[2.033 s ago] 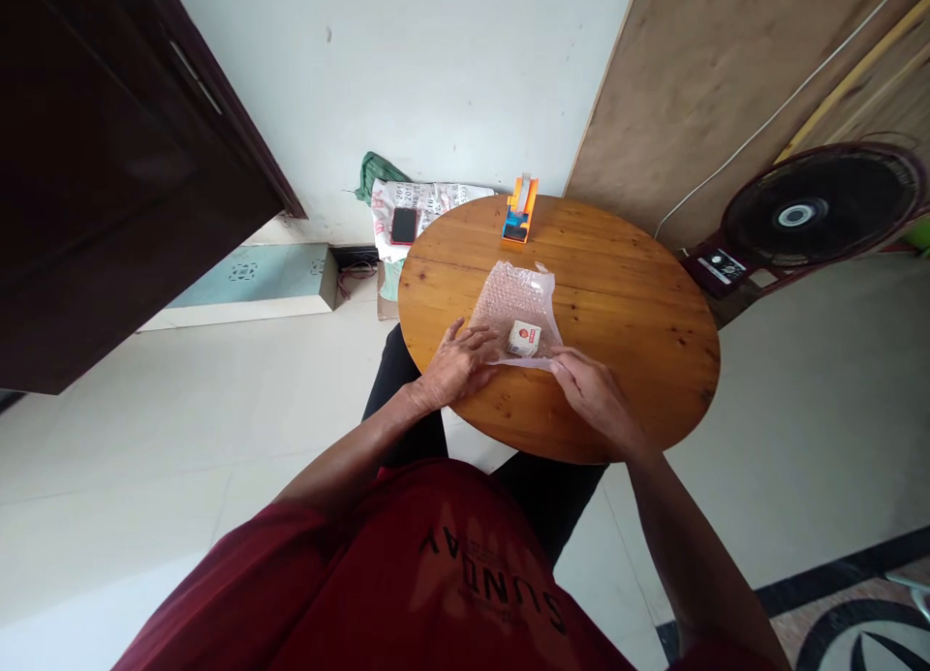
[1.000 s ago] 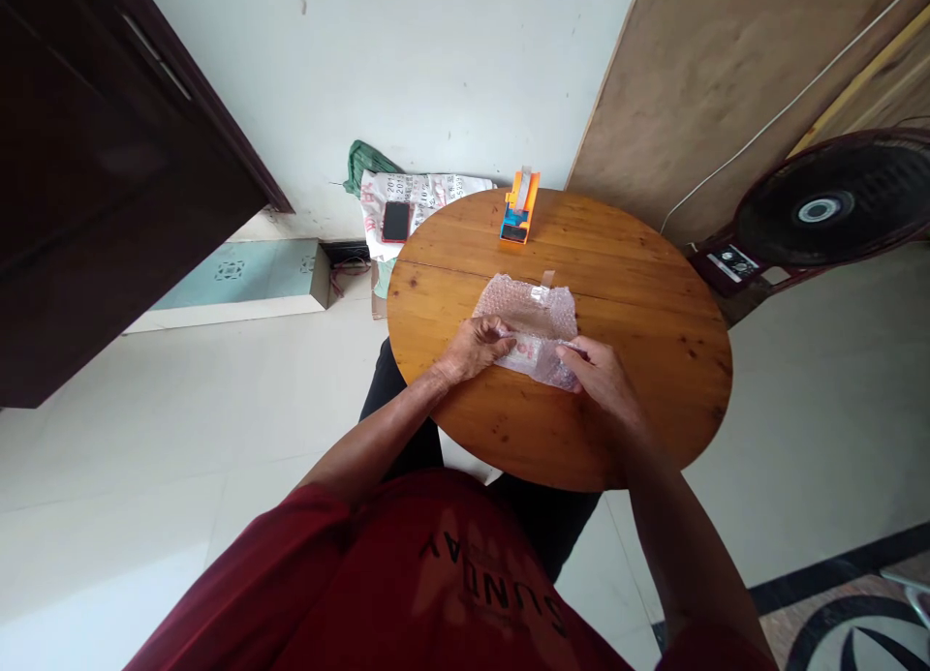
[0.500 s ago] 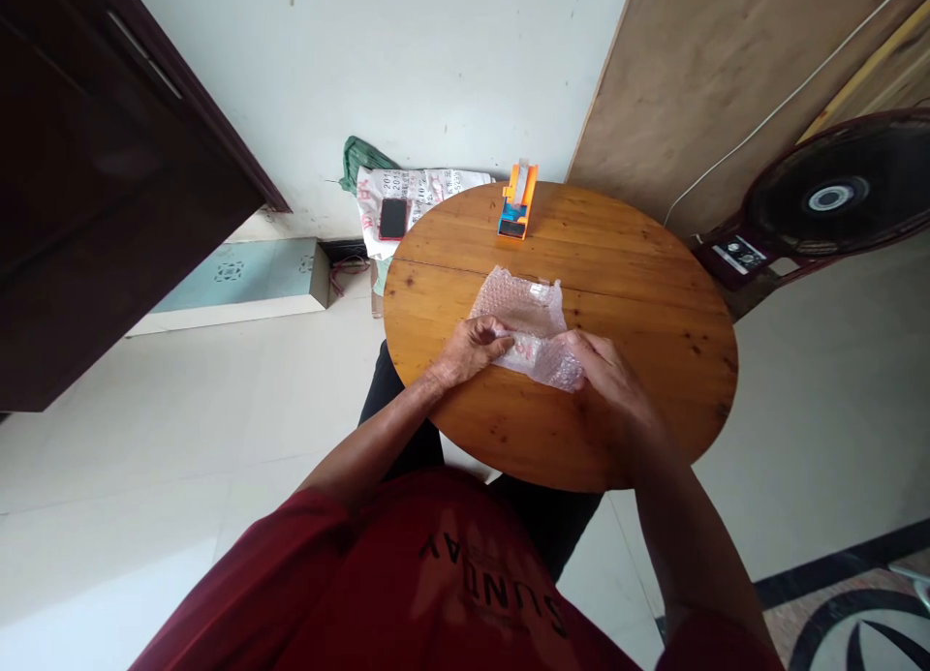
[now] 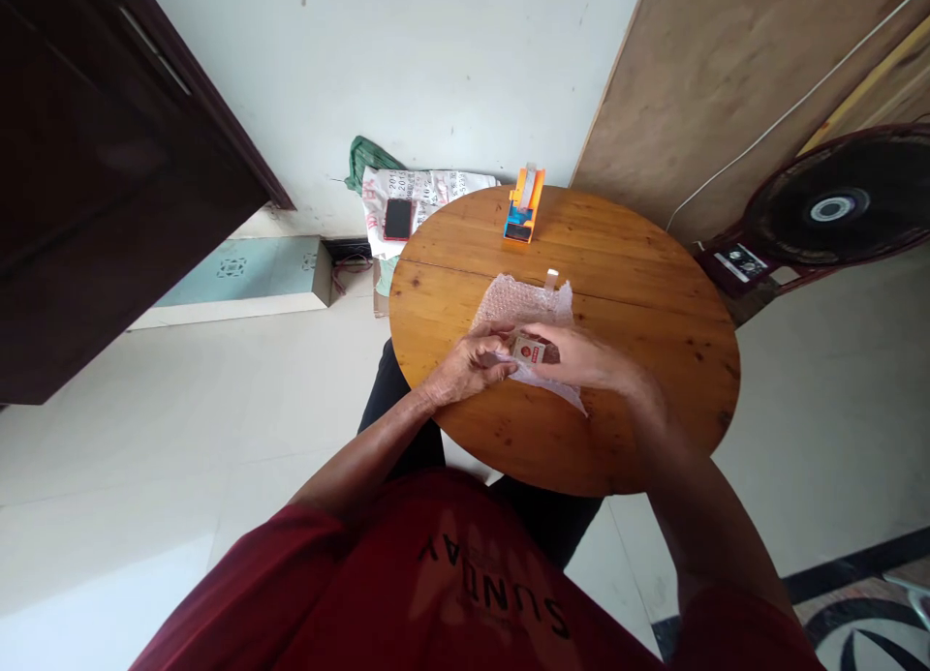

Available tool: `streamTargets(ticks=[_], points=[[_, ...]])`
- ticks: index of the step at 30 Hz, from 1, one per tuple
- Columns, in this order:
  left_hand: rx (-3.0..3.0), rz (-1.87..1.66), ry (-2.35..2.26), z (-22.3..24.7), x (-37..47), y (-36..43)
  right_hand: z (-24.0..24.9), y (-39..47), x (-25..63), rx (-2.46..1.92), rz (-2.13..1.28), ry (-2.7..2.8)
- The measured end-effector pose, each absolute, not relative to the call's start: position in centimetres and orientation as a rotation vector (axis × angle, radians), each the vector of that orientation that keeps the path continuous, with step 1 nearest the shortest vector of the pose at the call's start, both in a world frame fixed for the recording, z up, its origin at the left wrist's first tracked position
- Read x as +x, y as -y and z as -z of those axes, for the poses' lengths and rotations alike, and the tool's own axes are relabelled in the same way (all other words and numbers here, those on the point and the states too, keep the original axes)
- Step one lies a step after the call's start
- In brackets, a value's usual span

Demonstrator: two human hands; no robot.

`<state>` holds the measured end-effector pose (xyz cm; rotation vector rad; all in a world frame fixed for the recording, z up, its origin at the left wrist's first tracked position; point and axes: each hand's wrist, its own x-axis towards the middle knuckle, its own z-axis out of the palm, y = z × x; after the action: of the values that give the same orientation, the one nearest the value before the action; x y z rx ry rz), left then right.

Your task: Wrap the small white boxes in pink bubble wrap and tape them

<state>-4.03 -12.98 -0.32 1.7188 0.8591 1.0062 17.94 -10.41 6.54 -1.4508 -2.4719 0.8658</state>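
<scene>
A small pale box with a red emblem [image 4: 529, 350] is held between my hands, just over the bubble wrap [image 4: 524, 300]. My left hand [image 4: 471, 366] is closed on the box's left end, thumb toward me. Around its right end curl the fingers of my right hand [image 4: 587, 356], slightly blurred. The wrap lies spread on the round wooden table [image 4: 646, 303], with a loose corner reaching toward me below the right hand. At its far edge sticks up a short strip of clear tape [image 4: 552, 279].
An orange and blue tape dispenser [image 4: 524, 206] stands at the table's far edge. Beyond the left edge, a phone [image 4: 398, 219] rests on a printed white sack [image 4: 443, 184]. A dark fan [image 4: 828, 206] stands to the right, and a dark door [image 4: 108, 167] is at left.
The bubble wrap folded over the box has been opened out, baring the box. My right hand has let go of the wrap's right side and moved left onto the box.
</scene>
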Motion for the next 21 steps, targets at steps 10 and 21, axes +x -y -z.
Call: streamTargets(ticks=[10,21], points=[[1.723,-1.005,-0.844,0.1,-4.2,13.2,-5.6,11.4,17.5,-1.695,-0.565,2.457],[1.592,-1.04,-0.947,0.1,-3.3,12.4,-3.4,10.9,20.2,-1.543,-0.998,2.099]])
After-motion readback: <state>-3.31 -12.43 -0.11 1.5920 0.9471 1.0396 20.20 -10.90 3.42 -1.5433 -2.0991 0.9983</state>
